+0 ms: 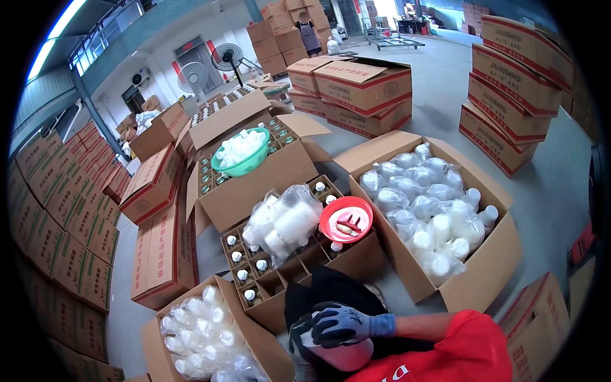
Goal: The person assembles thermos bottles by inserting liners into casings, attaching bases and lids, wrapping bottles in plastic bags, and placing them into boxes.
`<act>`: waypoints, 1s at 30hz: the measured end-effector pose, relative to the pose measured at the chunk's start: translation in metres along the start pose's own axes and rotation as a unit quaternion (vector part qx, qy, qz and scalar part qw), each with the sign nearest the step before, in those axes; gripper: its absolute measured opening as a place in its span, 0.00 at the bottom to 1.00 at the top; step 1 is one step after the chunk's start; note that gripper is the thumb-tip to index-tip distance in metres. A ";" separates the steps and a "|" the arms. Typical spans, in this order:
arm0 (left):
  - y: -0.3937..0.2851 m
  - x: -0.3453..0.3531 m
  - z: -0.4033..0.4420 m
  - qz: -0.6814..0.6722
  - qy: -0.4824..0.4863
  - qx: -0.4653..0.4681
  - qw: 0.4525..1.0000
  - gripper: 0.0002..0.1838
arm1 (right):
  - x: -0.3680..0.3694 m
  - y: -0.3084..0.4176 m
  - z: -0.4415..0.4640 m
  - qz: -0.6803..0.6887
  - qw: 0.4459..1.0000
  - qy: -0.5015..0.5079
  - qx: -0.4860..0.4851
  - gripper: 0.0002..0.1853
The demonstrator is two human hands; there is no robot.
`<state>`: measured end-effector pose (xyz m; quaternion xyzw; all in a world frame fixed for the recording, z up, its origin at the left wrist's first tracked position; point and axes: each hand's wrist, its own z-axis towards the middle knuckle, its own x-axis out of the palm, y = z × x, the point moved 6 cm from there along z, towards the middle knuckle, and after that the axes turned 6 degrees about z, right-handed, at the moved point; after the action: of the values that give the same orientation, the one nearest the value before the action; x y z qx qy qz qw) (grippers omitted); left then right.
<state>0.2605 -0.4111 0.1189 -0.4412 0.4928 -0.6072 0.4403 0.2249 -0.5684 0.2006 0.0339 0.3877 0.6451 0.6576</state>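
At the bottom middle, my right hand [344, 323], in a grey-blue glove with dark fingertips, curls over the top of a smooth white rounded object [350, 355]. Its exact kind is hidden by the gloves. Against its left side lies my left hand [299, 340], also gloved and partly cut off from sight. Just beyond is a divided carton [305, 270] with white-capped bottles [261, 265] in some cells. A clear bag of white pieces [286, 223] and a red bowl [331, 219] rest on it. Dark red-handled tools [349, 225] lie in the bowl.
Open cartons of bagged white bottles stand at right [423, 299] and lower left [254, 337]. Behind, a green basin [248, 167] of white pieces sits on another divided carton. Stacked boxes [503, 114] flank the floor. A person [308, 35] stands far back near fans.
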 end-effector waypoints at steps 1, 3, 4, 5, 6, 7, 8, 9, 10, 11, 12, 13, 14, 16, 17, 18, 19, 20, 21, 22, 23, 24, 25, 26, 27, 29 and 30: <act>-0.015 0.008 0.000 0.078 -0.010 0.034 0.996 0.21 | -0.005 -0.007 -0.008 0.010 1.000 0.006 0.022 0.13; -0.033 0.013 -0.001 0.224 -0.014 0.128 0.966 0.17 | -0.018 -0.035 -0.030 0.077 0.993 -0.013 0.085 0.11; -0.037 0.010 0.001 0.292 -0.003 0.192 0.937 0.15 | -0.024 -0.057 -0.047 0.112 0.989 -0.052 0.083 0.10; -0.050 0.011 -0.003 0.383 0.020 0.268 0.884 0.14 | -0.030 -0.069 -0.063 0.071 0.991 -0.050 0.104 0.11; -0.052 0.012 -0.004 0.390 0.027 0.262 0.882 0.14 | -0.031 -0.079 -0.073 0.031 0.991 -0.050 0.123 0.12; -0.055 0.011 -0.005 0.399 0.036 0.254 0.880 0.15 | -0.024 -0.086 -0.073 0.048 0.989 -0.057 0.126 0.13; -0.056 0.014 -0.007 0.407 0.045 0.243 0.879 0.17 | -0.016 -0.091 -0.074 0.065 0.987 -0.063 0.131 0.15; -0.047 0.010 -0.002 0.307 0.017 0.124 0.944 0.22 | -0.008 -0.093 -0.077 0.082 0.985 -0.069 0.139 0.17; -0.043 0.011 0.004 0.310 0.021 0.126 0.942 0.23 | -0.006 -0.084 -0.065 0.079 0.985 -0.054 0.144 0.18; -0.035 0.013 0.016 0.311 0.025 0.133 0.941 0.24 | -0.012 -0.065 -0.042 0.072 0.986 -0.039 0.147 0.20; -0.031 0.014 0.024 0.310 0.029 0.141 0.940 0.25 | -0.014 -0.050 -0.024 0.063 0.987 -0.024 0.148 0.22; -0.030 0.016 0.025 0.327 0.061 0.138 0.933 0.30 | -0.011 -0.042 -0.019 0.097 0.982 -0.040 0.155 0.21; -0.027 0.011 0.022 0.260 0.107 0.100 0.954 0.30 | -0.019 -0.048 -0.024 0.099 0.982 -0.035 0.155 0.20; -0.023 -0.005 0.019 0.137 0.154 0.035 0.978 0.31 | -0.047 -0.078 -0.054 0.104 0.983 -0.025 0.151 0.19; -0.022 -0.012 0.020 0.082 0.154 0.008 0.985 0.31 | -0.057 -0.111 -0.095 -0.038 0.951 -0.005 0.307 0.15; -0.020 -0.019 0.022 0.039 0.112 -0.009 0.993 0.30 | -0.057 -0.101 -0.085 -0.015 0.958 -0.023 0.286 0.16; -0.018 -0.023 0.025 -0.006 0.070 -0.024 0.997 0.30 | -0.058 -0.082 -0.063 0.005 0.964 -0.041 0.264 0.16; -0.015 -0.024 0.026 -0.053 0.029 -0.041 0.997 0.30 | -0.058 -0.070 -0.047 0.025 0.968 -0.057 0.244 0.16; -0.023 -0.011 0.026 0.054 0.097 0.037 0.993 0.27 | -0.024 -0.078 -0.056 0.138 0.971 -0.053 0.190 0.18; -0.015 -0.016 0.024 0.024 0.124 0.041 0.991 0.26 | -0.023 -0.082 -0.058 0.150 0.968 -0.032 0.200 0.19; -0.008 -0.021 0.022 -0.007 0.150 0.044 0.988 0.25 | -0.023 -0.085 -0.061 0.160 0.964 -0.010 0.210 0.20; 0.016 -0.040 0.009 -0.181 0.128 -0.034 0.975 0.27 | -0.054 -0.096 -0.072 0.058 0.975 0.025 0.214 0.21; 0.022 -0.050 0.009 -0.146 0.091 -0.033 0.985 0.27 | -0.079 -0.104 -0.083 -0.075 0.925 0.044 0.371 0.18; 0.028 -0.060 0.010 -0.111 0.053 -0.033 0.992 0.28 | -0.074 -0.092 -0.073 -0.018 0.942 0.004 0.334 0.18; 0.029 -0.056 0.010 -0.067 0.042 -0.037 0.996 0.28 | -0.067 -0.072 -0.046 0.037 0.954 -0.037 0.294 0.17; 0.015 -0.040 0.007 0.038 0.050 -0.062 0.996 0.28 | -0.015 -0.082 -0.055 0.181 0.956 -0.087 0.213 0.15; 0.009 -0.033 0.016 0.098 0.072 -0.067 0.990 0.27 | -0.025 -0.091 -0.061 0.106 0.955 -0.041 0.273 0.18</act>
<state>0.2840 -0.3832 0.1088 -0.3744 0.6033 -0.5570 0.4309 0.2687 -0.6328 0.1200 0.2793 0.5160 0.5790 0.5662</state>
